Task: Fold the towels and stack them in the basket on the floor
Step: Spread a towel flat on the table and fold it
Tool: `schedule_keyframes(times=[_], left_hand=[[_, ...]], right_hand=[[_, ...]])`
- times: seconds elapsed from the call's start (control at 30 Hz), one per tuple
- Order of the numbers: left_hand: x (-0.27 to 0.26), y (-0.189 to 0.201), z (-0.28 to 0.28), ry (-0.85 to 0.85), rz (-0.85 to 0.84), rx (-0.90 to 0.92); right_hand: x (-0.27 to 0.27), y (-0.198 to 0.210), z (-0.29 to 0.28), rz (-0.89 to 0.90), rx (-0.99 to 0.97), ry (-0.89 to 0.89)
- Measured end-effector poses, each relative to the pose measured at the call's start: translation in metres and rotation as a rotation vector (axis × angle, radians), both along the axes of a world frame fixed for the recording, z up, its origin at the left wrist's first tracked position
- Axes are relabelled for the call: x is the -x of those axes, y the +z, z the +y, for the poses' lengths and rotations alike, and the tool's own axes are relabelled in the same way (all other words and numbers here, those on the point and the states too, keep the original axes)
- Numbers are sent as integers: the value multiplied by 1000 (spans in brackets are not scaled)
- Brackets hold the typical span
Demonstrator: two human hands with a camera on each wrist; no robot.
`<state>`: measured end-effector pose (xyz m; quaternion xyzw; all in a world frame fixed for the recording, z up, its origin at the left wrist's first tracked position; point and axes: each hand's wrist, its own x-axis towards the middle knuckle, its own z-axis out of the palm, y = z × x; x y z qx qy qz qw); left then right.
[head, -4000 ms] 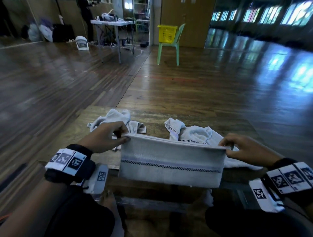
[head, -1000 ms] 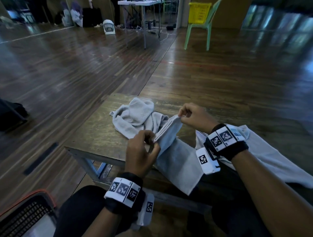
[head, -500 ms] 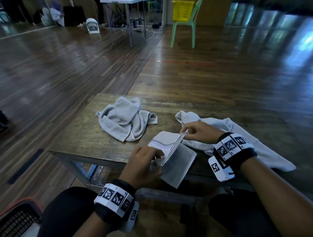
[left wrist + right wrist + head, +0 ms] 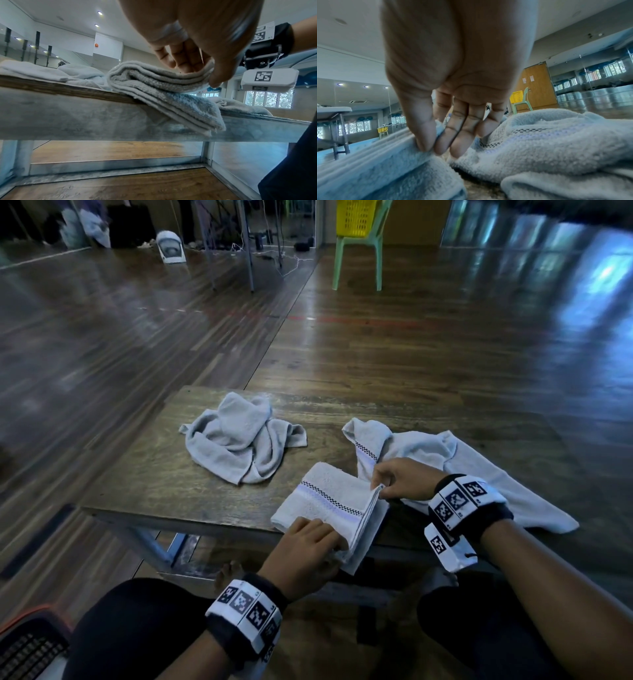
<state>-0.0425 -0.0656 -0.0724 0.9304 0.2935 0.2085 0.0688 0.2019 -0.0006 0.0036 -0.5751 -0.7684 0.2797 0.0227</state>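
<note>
A folded pale towel (image 4: 329, 505) with a checkered stripe lies at the near edge of the low wooden table (image 4: 147, 484), one end hanging over the edge. My left hand (image 4: 325, 542) pinches its near corner, fingers on top and thumb beneath, as the left wrist view shows at the towel (image 4: 154, 83). My right hand (image 4: 378, 487) pinches the far right corner of the layers between thumb and forefinger (image 4: 423, 135). A crumpled towel (image 4: 239, 440) lies at the table's middle. Another loose towel (image 4: 479, 470) lies on the right, under my right wrist. A dark basket (image 4: 30, 642) with an orange rim is at the bottom left on the floor.
A green chair (image 4: 358, 251) carrying a yellow basket (image 4: 356, 217) stands far back on the wooden floor. A folding table's legs (image 4: 246, 244) and a white object (image 4: 171, 246) are at the back left. My knees sit just below the table's near edge.
The towel, held stretched wide between both hands earlier, has been folded in half again and laid flat at the table's near edge. Both hands still hold its corners.
</note>
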Motion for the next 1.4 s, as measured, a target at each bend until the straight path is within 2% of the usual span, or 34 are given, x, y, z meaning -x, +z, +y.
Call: schedule_keyframes(times=[0.23, 0.4, 0.43, 0.53, 0.6, 0.67, 0.73, 0.83, 0.9, 0.97, 1.17, 1.27, 1.4], left_hand=[[-12, -1, 1, -17, -23, -20], [-21, -6, 1, -39, 194, 74], [-22, -2, 3, -38, 174, 102], [-27, 19, 13, 35, -28, 187], [-29, 32, 28, 85, -79, 160], [-29, 43, 46, 145, 1, 98], [-28, 48, 61, 191, 183, 117], [-29, 48, 72, 181, 459, 227], [-32, 44, 74, 200, 541, 248], [-35, 37, 73, 239, 553, 212], [-34, 28, 64, 379, 405, 53], [-33, 34, 60, 400, 519, 58], [-28, 42, 49, 335, 552, 140]], right_hand=[[-8, -5, 2, -20, -24, -41], [-14, -18, 3, -124, 77, -48], [-15, -18, 2, -137, 71, -57], [-11, -13, -4, -143, -35, -68], [-6, -8, -14, -126, -102, -71], [2, -4, -27, -103, -139, -47], [13, -4, -42, -131, -144, 31], [28, -15, -62, -282, -163, 168], [33, -21, -70, -349, -185, 168], [33, -22, -70, -383, -192, 123], [31, -19, -46, -411, -171, 37], [34, -25, -32, -359, -194, 51], [41, -37, -25, -365, -226, 175]])
